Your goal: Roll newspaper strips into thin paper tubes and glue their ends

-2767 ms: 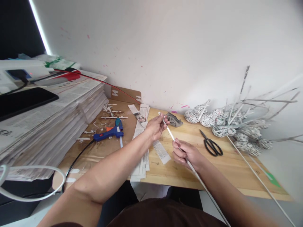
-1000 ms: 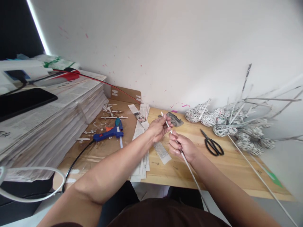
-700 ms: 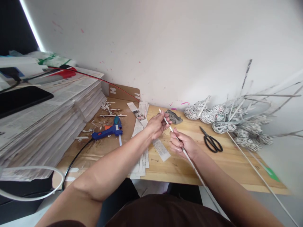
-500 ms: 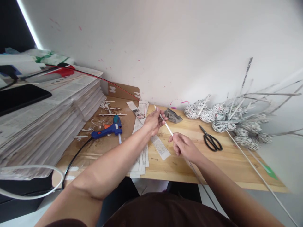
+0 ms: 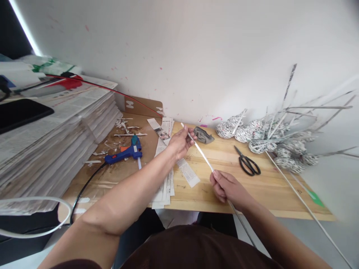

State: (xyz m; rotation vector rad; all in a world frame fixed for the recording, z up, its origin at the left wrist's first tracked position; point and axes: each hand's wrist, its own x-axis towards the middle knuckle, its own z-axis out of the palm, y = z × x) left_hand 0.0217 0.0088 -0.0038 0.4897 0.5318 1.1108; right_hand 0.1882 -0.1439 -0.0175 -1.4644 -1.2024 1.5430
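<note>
A thin white rolled paper tube [image 5: 203, 155] runs slantwise between my hands above the wooden table. My left hand [image 5: 181, 144] pinches it near its upper end, thumb on top and the other fingers curled loosely beneath. Lower down, my right hand [image 5: 226, 186] is closed round the same tube, which goes on past it as a greyer length toward my lap. Beneath my left hand lie printed newspaper strips [image 5: 188, 172], overlapping in a loose pile. Just beyond that hand sits a crumpled grey cloth [image 5: 203, 135].
Left: a blue glue gun [image 5: 125, 152] with a black cord, paper scraps on cardboard [image 5: 148, 144], and a tall newspaper stack [image 5: 103, 112] bearing a black phone [image 5: 25, 114]. Right: black-handled scissors [image 5: 248, 164] and woven paper pieces [image 5: 262, 134] with sticks jutting out. A wall stands behind.
My right hand has slid down and right along the tube, away from my left hand, so more of the white length shows between them. My left hand keeps its hold.
</note>
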